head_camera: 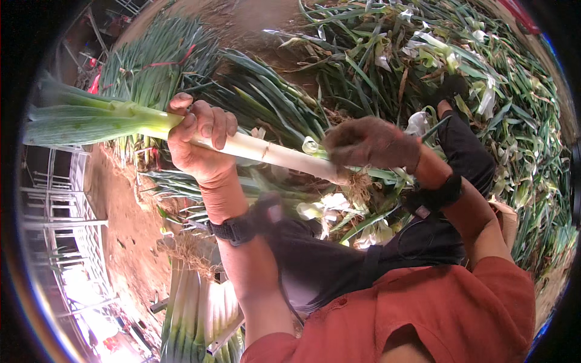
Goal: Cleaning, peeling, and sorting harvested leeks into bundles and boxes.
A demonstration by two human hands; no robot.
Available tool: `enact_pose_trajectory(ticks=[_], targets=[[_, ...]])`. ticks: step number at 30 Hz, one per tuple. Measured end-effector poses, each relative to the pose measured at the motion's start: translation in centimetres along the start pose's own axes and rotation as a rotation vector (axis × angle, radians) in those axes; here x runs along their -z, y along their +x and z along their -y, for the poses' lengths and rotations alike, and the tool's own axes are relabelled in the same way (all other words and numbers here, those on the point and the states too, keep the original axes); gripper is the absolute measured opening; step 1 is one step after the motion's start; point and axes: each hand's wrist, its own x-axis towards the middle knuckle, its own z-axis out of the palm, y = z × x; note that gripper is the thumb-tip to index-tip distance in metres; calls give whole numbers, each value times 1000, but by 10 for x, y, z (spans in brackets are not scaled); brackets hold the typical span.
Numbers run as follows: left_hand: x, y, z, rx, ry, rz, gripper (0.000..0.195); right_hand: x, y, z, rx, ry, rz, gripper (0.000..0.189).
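A large leek [268, 152] lies slantwise across the view in front of my body. My left hand [202, 131] is bare and closed around its white shank, just below where the green leaves [86, 118] spread to the left. My right hand [372, 140], in a dark, dirty glove, is blurred and curled beside the root end. Whether it grips anything is unclear. Below it hang the tangled roots [359, 183]. A curled pale-green piece of leaf [310, 145] shows just left of the glove.
Bundled leeks with red ties [154, 68] stand at upper left, beside loose leeks [268, 95]. Stripped leaves [513, 136] are heaped along the right. White peelings [327, 208] lie near my dark-trousered legs [317, 258]. Cleaned leeks [195, 304] rest by a metal frame [227, 333], lower left.
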Motion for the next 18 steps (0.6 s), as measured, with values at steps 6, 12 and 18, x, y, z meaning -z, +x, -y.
enact_pose_trajectory(ticks=[6,12,18], targets=[[0,1,8,17,50,-79,27,-26,1,3,54,-566,3,39],[-2,-1,9,42,134,-120,27,-30,6,-10,130,-588,111,27],[0,1,12,48,136,-149,26,-32,3,-12,165,-589,65,26]])
